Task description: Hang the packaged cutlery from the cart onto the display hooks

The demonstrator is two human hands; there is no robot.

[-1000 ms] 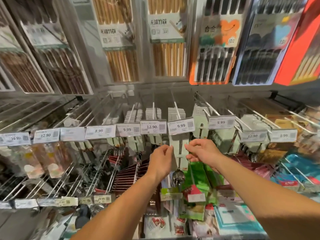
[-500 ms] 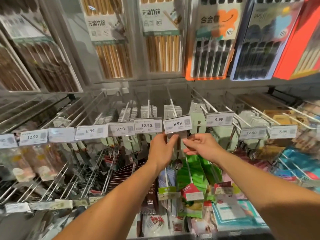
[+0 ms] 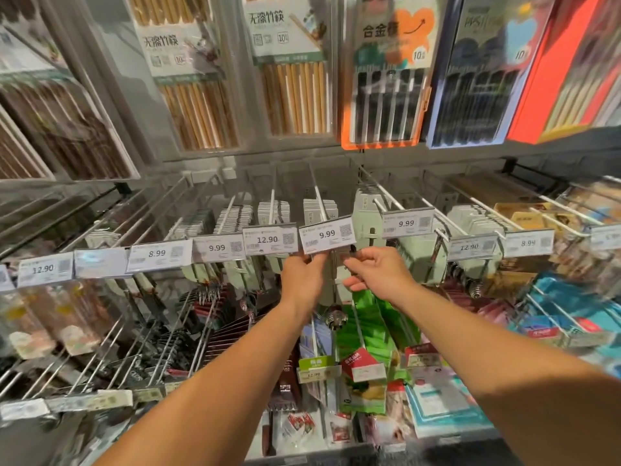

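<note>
A packaged cutlery piece on a pale green card (image 3: 336,280) hangs between my two hands, its metal head (image 3: 336,319) showing below them. My left hand (image 3: 302,280) grips the card's upper left edge, fingertips touching the lower edge of the 9.99 price tag (image 3: 326,234). My right hand (image 3: 379,274) pinches the card's top right corner just under that tag. The tag's display hook (image 3: 317,193) runs back to several white packs. The card's hanging hole is hidden behind the tag and fingers. The cart is out of view.
Neighbouring hooks carry price tags, 12.90 (image 3: 270,239) to the left and 9.99 (image 3: 406,223) to the right, with pale green packs (image 3: 366,216) behind. Chopstick boxes (image 3: 292,79) hang above. Lower hooks hold green packets (image 3: 366,327) under my forearms.
Both hands have risen with the card from below the tag row up to the 9.99 tag's lower edge. The view has shifted slightly closer to the hooks.
</note>
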